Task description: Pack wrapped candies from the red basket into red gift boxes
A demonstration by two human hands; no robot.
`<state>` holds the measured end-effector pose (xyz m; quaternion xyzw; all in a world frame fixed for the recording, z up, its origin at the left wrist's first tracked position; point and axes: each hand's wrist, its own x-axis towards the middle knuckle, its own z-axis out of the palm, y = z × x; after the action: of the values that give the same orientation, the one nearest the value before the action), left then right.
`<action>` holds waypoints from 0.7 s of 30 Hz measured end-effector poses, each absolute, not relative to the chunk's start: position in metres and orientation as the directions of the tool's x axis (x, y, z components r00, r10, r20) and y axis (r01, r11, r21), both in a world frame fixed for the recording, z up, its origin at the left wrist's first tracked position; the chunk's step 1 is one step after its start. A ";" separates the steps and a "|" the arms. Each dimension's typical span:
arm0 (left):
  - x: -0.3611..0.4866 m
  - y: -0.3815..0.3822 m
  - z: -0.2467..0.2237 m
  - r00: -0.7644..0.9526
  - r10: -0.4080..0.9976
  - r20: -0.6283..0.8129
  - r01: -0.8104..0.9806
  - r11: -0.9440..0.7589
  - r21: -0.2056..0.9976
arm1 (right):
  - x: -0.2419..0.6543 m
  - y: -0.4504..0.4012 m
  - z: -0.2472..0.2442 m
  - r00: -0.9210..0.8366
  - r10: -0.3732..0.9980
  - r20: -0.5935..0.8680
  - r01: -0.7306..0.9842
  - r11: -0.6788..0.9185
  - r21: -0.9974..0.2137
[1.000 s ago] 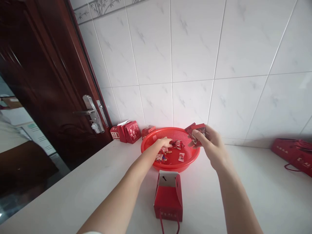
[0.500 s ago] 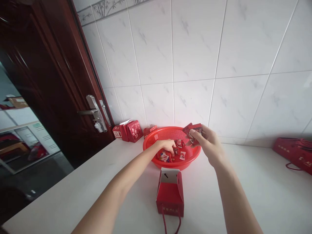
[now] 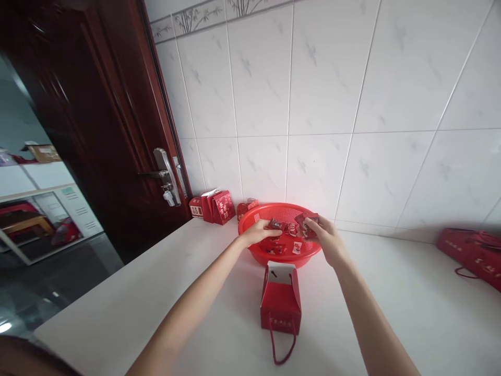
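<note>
My left hand [image 3: 256, 233] is over the left side of a red plastic basket [image 3: 250, 219], its fingers closed on a dark-wrapped candy [image 3: 275, 224]. At the basket's right rim, my right hand [image 3: 327, 239] grips red candy packets [image 3: 306, 225] between thumb and fingers; how many is unclear. Inside the basket lie more wrapped candies, among them a small pink-and-white candy [image 3: 297, 247] and a red one [image 3: 290, 229]. In front of the basket stands a red gift box [image 3: 281, 308] with its top open and a cord handle [image 3: 282, 360] lying toward me.
Several small red boxes [image 3: 223, 208] stand against the tiled wall [image 3: 321, 78] at the left. On the right lies a red box with a cord [image 3: 477, 256]. A dark wooden door [image 3: 97, 104] is beyond the white table's [image 3: 156, 292] left edge.
My left hand has lifted out of the basket's middle with a dark-wrapped candy. My right hand, still holding the packets, has come lower and closer to the left hand. The camera view has shifted slightly.
</note>
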<state>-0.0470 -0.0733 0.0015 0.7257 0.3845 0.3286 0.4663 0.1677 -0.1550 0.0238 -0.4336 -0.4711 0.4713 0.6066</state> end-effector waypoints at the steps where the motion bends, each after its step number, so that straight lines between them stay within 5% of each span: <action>1: -0.048 -0.075 0.000 0.483 0.869 0.110 0.241 -0.252 0.937 | 0.167 -0.153 0.018 0.133 0.978 0.163 -0.181 0.186 -0.966; 7: -0.054 -0.078 0.000 0.370 0.920 0.132 0.232 -0.229 0.946 | 0.167 -0.147 -0.009 0.279 0.934 0.224 -0.127 0.267 -0.955; 21: -0.052 -0.079 -0.001 0.345 0.935 0.080 0.475 -0.248 0.844 | 0.159 -0.144 -0.021 0.261 0.932 0.251 -0.005 0.261 -0.965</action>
<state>-0.0524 -0.0791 -0.0014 0.7284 0.4840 0.3055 0.3766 0.1592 -0.1443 -0.0214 -0.4814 -0.4813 0.3710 0.6317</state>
